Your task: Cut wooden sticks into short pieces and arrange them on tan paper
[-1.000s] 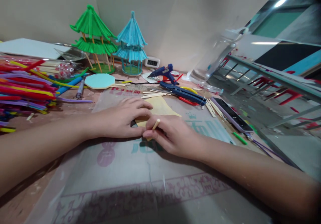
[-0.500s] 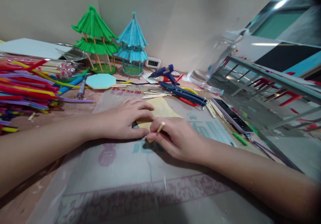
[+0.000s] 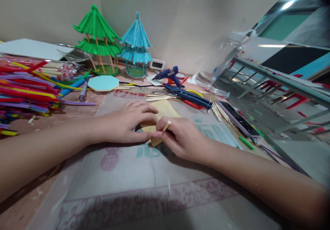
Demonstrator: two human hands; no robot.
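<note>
A tan cardboard piece lies on a printed sheet in the middle of the table. My left hand rests on its near left edge, fingers curled and pressing down on it. My right hand is closed in a pinch on a short wooden stick, whose lower end meets the cardboard's near edge right beside my left fingertips. The two hands touch at the fingertips.
A pile of coloured straws fills the left side. Green and blue straw pagodas stand at the back. A blue glue gun, blue pliers, loose sticks, a phone and an octagonal teal disc lie nearby.
My right hand has shifted slightly right and turned the stick a little more upright. My left hand has stayed on the cardboard.
</note>
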